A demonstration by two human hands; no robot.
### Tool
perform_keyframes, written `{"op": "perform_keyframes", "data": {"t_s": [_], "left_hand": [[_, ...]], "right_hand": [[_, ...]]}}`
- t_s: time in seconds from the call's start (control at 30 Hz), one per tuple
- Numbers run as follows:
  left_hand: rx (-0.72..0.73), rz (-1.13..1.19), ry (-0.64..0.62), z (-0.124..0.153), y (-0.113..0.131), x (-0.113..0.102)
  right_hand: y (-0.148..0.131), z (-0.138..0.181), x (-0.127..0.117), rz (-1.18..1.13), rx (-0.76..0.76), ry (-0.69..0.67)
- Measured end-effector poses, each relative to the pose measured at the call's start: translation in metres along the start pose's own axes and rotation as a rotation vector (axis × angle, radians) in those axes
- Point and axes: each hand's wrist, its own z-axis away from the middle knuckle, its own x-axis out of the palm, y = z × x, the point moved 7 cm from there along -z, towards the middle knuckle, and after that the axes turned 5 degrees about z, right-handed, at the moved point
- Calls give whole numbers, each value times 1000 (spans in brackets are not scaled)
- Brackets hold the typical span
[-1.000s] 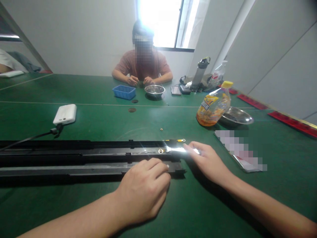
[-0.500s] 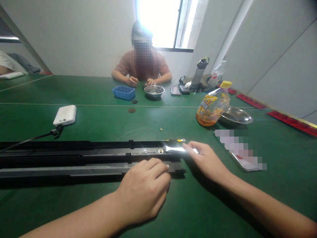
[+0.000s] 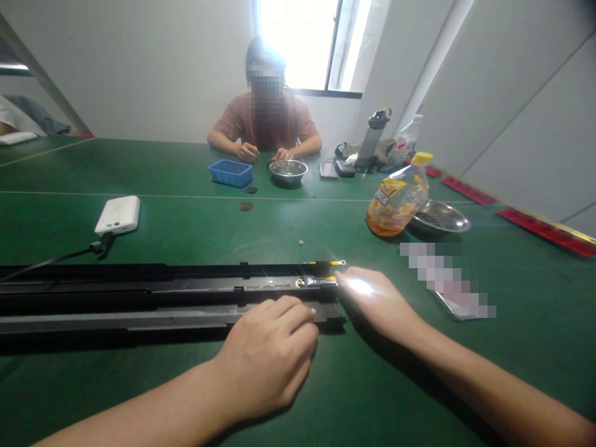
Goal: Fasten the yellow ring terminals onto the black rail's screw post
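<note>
A long black rail assembly (image 3: 139,292) lies across the green table (image 3: 298,397) in front of me. My left hand (image 3: 270,357) rests on the near rail close to its right end, fingers curled down onto it. My right hand (image 3: 377,298) sits at the rail's right end, fingers pinched on a small shiny metal piece (image 3: 319,282) lying on the middle rail beside a brass-coloured ring (image 3: 300,283). A bright glare falls on the back of that hand. A yellow-tipped terminal (image 3: 333,263) lies just behind the rail end.
A small brass ring (image 3: 301,243) lies loose beyond the rails. A white power bank (image 3: 118,215) with a cable is at left. An orange drink bottle (image 3: 395,197), a steel bowl (image 3: 437,217) and a flat device (image 3: 447,282) are at right. A person sits opposite with a blue tray (image 3: 231,172) and another bowl (image 3: 288,169).
My right hand has shifted slightly left along the rail end, and the glare now sits on the hand instead of the metal. The left hand has stayed put.
</note>
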Motion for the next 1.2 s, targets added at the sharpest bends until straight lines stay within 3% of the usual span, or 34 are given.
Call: {"op": "perform_keyframes", "data": {"t_s": [0.27,0.5,0.77,0.97,1.2], "left_hand": [[2,4,2,-2,0,-1],[2,8,8,-2,1,-2],[1,0,11,-1,0,-2],[-4,2,-9,-1,0,0],[-3,6,2,-2,0,-2]], "right_hand": [[0,-3,3,68,-1,-31],[-12,-32,-8,143,-99,-143],[-47,-54,-22,418,-342,-143],[-87,-44,-23,670,-682,-142],[-82,-14,-19,723,-870,-52]]}}
